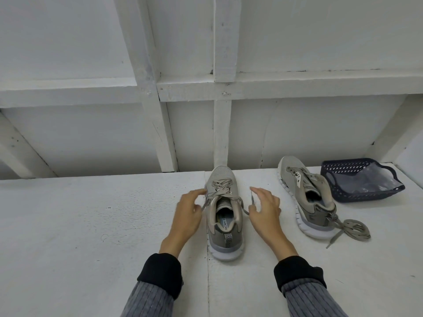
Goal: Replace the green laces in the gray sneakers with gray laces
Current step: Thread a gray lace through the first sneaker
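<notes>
A gray sneaker (223, 211) stands upright on the white table (91, 225), toe far. The left hand (188, 216) and right hand (265, 212) each pinch one gray lace end (252, 197). Right of them a second sneaker (306, 195) lies beside a dark basket (357, 195).

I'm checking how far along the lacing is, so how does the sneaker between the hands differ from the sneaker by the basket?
The sneaker between the hands stands upright; the sneaker by the basket leans to one side. The left hand and right hand each hold a lace end of the first; the second is untouched, its lace ends lying looped on the surface behind its heel. Both are gray with white soles and gray laces, toes toward the wall.
</notes>
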The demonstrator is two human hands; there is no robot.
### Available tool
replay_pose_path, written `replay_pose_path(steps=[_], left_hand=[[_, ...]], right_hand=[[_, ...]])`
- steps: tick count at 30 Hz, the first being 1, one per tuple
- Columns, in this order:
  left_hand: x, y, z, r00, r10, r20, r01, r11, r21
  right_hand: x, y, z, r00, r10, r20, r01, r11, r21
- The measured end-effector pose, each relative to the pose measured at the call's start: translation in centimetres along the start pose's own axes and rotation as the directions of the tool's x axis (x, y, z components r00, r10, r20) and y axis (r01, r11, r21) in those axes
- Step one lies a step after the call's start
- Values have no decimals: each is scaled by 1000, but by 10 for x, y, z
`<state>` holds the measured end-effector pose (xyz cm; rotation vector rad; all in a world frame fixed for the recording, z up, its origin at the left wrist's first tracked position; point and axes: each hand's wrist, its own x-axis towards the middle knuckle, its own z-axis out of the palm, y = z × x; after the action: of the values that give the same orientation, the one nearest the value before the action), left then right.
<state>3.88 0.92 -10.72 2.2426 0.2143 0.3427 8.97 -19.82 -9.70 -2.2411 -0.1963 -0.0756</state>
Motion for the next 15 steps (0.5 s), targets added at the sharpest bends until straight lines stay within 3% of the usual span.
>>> replay_pose_path(steps=[3,7,11,13,15], left_hand=[[4,11,5,996,77,44,-72,993,-98],[3,14,3,999,37,-19,-40,975,-217],[4,-4,-4,982,-35,-186,9,990,-137],[6,-11,-7,986,-59,-157,43,994,-105],[5,-8,-7,997,-53,-59,45,990,-130]], right_hand=[[-3,-10,4,990,-119,71,112,988,104],[-3,-5,3,977,-213,4,213,975,60],[-3,12,-4,982,-51,-182,44,998,-41],[-1,16,-4,992,-19,-121,6,994,-105],[-1,13,0,999,-16,-32,16,1000,-6]])
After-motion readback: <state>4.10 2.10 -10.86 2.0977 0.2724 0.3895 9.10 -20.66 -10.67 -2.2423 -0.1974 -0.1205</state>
